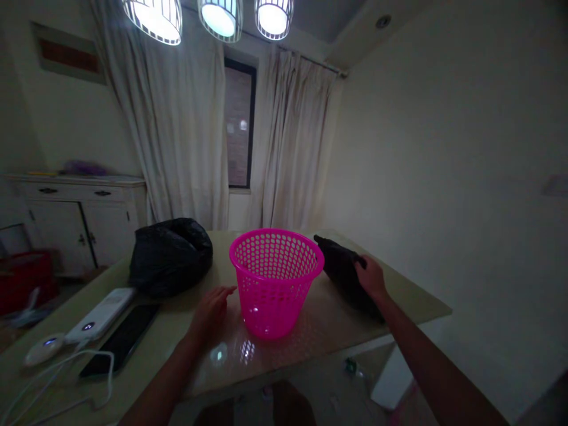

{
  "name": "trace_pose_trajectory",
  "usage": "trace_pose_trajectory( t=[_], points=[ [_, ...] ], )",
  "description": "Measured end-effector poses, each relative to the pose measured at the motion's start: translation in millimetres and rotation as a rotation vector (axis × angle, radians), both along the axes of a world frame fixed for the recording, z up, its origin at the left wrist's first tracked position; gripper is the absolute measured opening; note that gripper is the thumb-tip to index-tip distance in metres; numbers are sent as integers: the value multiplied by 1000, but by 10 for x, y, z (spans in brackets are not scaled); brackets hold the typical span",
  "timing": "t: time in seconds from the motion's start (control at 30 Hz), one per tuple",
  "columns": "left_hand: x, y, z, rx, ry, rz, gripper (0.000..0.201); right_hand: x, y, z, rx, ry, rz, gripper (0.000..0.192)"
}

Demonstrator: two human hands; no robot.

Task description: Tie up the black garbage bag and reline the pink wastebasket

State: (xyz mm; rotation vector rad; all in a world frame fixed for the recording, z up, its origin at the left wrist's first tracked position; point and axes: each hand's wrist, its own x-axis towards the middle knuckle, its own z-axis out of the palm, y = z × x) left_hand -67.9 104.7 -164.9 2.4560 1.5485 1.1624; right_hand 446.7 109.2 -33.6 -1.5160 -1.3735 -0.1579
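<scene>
A bright pink perforated plastic basket [270, 307] stands upright and open-topped near the table's front edge. My left hand [212, 312] rests low beside its left wall, one finger stretched toward it; I cannot tell whether that fingertip touches. Nothing shows in this hand. On the other side, my right hand [371, 277] is closed on the upper edge of a flattened black plastic bag [344, 269]. The bag slants down behind and to the right of the basket, over the table. Inside the basket, only the perforated wall is visible; its floor is hidden.
A bulky black bag [171, 257] sits at the table's left. Nearer lie a white power bank [100, 316], a dark phone [122, 340], a round white device [44, 349] and a looping white cable [110, 370]. The pale tabletop [412, 296] ends close to the right wall.
</scene>
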Motion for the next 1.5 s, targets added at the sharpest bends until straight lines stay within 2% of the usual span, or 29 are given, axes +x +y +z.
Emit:
trace_pose_trajectory(
  t=[0.13,0.23,0.33,0.43,0.5,0.57,0.63,0.7,0.77,0.83,0.93,1.07,1.17,1.23,1.27,1.3,1.4,1.47,1.5],
  points=[
    [-2,29,-62,-25,-6,23,48,-79,-54,863,256,17,-88,41],
    [-3,37,-79,-62,-2,31,43,-245,-170,1615,546,-71,-69,38],
    [-14,45,-87,-94,-1,43,41,-490,-227,2293,644,-156,-6,28],
    [-20,56,-86,-121,8,58,43,-811,-123,2773,659,-141,7,20],
    [-16,58,-81,-143,21,67,43,-1077,10,2935,644,-54,-6,13],
    [-11,52,-71,-167,32,81,41,-1377,141,2951,614,39,-13,11],
    [-9,39,-56,-189,33,108,39,-1678,231,2824,640,97,-10,17],
    [-13,24,-34,-203,20,141,37,-1933,263,2583,660,116,44,21],
    [-18,6,-5,-204,-11,164,35,-2101,241,2277,607,140,109,21],
    [-15,-16,28,-189,-59,169,34,-2161,178,1966,486,128,169,20],
    [7,-51,82,-145,-168,160,30,-2083,43,1587,283,48,259,20],
    [43,-68,241,-32,-398,192,27,-1830,-116,1321,84,-89,449,19],
    [93,-75,558,113,-607,321,31,-1639,-167,1237,-89,-201,650,30],
    [180,-114,896,225,-706,375,31,-1553,-165,1204,-212,-266,788,50],
    [246,-150,1095,264,-724,350,30,-1529,-157,1195,-272,-296,833,56],
    [329,-195,1306,291,-717,303,29,-1519,-147,1191,-333,-329,863,55],
    [639,-348,1923,290,-589,78,24,-1567,-129,1210,-467,-421,905,32],
    [846,-417,2235,170,-325,-133,31,-1636,-146,1232,-466,-437,884,34],
    [932,-433,2345,119,-184,-185,33,-1670,-165,1242,-441,-438,860,39]
  ],
)
